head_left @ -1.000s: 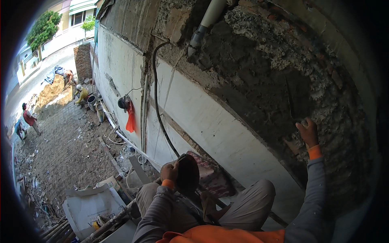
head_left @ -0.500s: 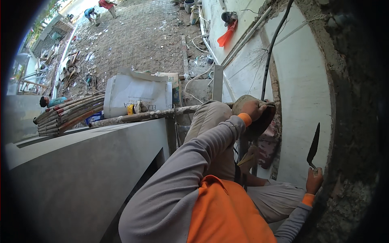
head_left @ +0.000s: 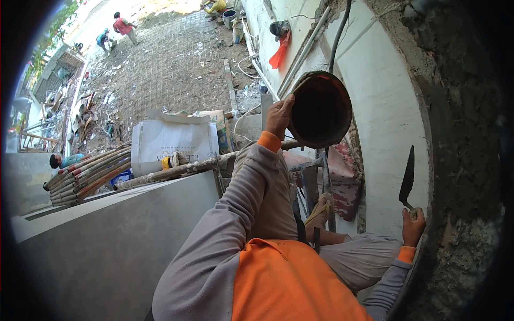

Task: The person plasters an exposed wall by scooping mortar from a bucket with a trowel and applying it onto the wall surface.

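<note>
My left hand (head_left: 279,115) grips the rim of a round, dark bucket (head_left: 321,109), its mouth turned up toward me. The inside looks dark, and I cannot make out whether anything lies in it. My right hand (head_left: 413,227) is closed round the handle of a pointed trowel (head_left: 408,174), whose blade points away from me beside the white wall panel (head_left: 393,107). Rough grey mortar (head_left: 460,160) covers the wall to the right of the trowel.
Below the bucket run scaffold poles (head_left: 327,187) near my sandalled foot (head_left: 319,211). A grey ledge (head_left: 123,224) lies left, with bundled poles (head_left: 96,171) and a white sack (head_left: 174,142) beyond. Far below, people (head_left: 124,27) stand by a wire mesh (head_left: 160,69). A cable (head_left: 338,37) hangs ahead.
My left hand has moved left and up with the bucket, and its mouth has turned toward me. The trowel has shifted slightly. My view has moved a little.
</note>
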